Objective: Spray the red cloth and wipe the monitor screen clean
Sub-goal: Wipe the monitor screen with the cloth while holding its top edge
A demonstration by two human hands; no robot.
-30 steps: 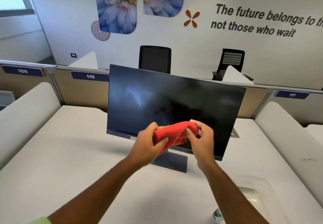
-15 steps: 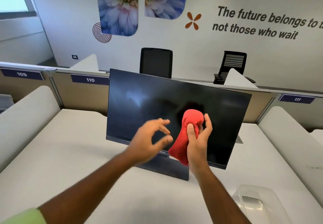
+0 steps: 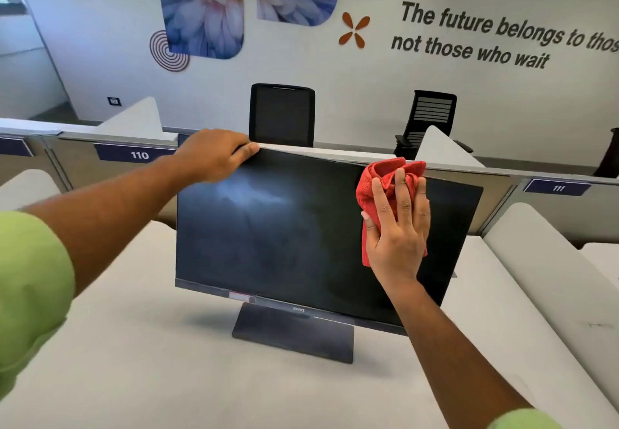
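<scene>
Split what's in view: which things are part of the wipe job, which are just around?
In the job:
cloth, pressed on the screen by the right hand
monitor, top edge held by the left hand

Just around:
desk
two chairs
partition

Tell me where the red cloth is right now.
In the head view, the red cloth is bunched under the right hand, pressed against the upper right of the monitor screen, near its top edge.
</scene>
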